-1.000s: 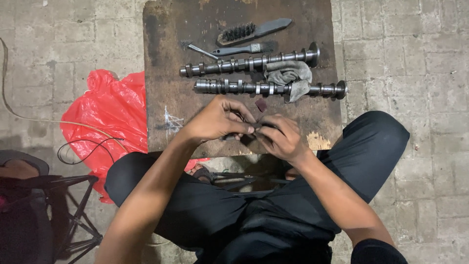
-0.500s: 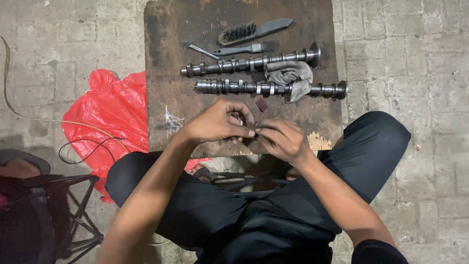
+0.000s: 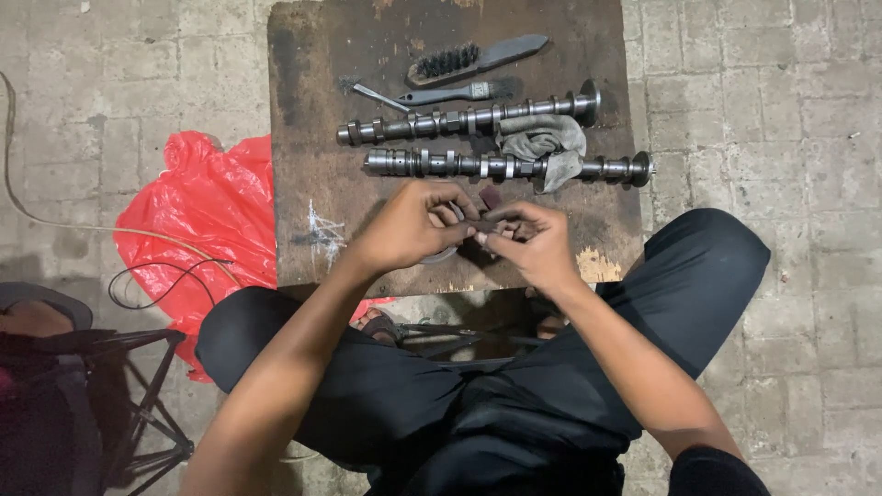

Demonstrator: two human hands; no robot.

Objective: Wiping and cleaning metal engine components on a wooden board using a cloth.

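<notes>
Here: stained wooden board on paving | both hands pinch small dark piece

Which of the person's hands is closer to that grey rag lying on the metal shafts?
Right. The right hand sits just below the grey rag; the left hand is below it too, but farther left.

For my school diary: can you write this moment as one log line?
left hand: pinching small dark piece | right hand: same piece | behind: two camshafts, rag, brushes
</notes>
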